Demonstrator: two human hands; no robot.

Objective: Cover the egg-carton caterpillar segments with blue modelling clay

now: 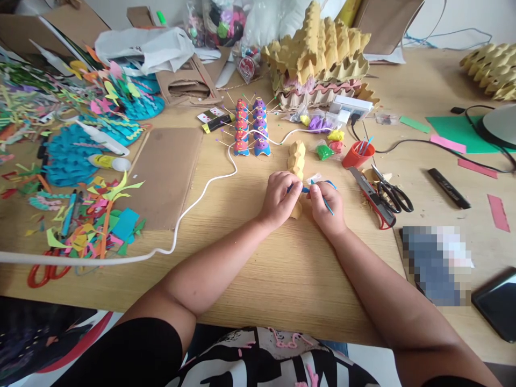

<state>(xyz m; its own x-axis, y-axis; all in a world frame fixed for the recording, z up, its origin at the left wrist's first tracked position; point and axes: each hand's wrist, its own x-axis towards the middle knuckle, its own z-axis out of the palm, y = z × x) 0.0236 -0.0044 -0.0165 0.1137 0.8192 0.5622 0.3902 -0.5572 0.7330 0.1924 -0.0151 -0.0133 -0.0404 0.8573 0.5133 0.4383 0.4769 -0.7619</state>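
My left hand (pixel 280 200) is closed, thumb against fingers, on a bit of blue modelling clay (pixel 305 190). Facing it, my right hand (pixel 327 208) pinches a thin blue stick (pixel 329 207) that slants down past the fingers; more blue shows above the knuckles. A yellow egg-carton strip (pixel 297 157) runs from beyond my hands to beneath them, partly covered by my left hand. Whether that hand grips the strip too, I cannot tell. Farther back stand two decorated egg-carton strips, one red and blue (pixel 241 129), one purple and blue (pixel 260 129), with pins sticking out.
A white cable (pixel 205 188) crosses the table on the left, near cardboard (pixel 165 172) and paper scraps (pixel 91 226). To the right are a red cup (pixel 358 155), a box cutter (pixel 373 199), black-handled scissors (pixel 397 196) and a phone (pixel 497 303). Egg cartons (pixel 318 54) are stacked behind.
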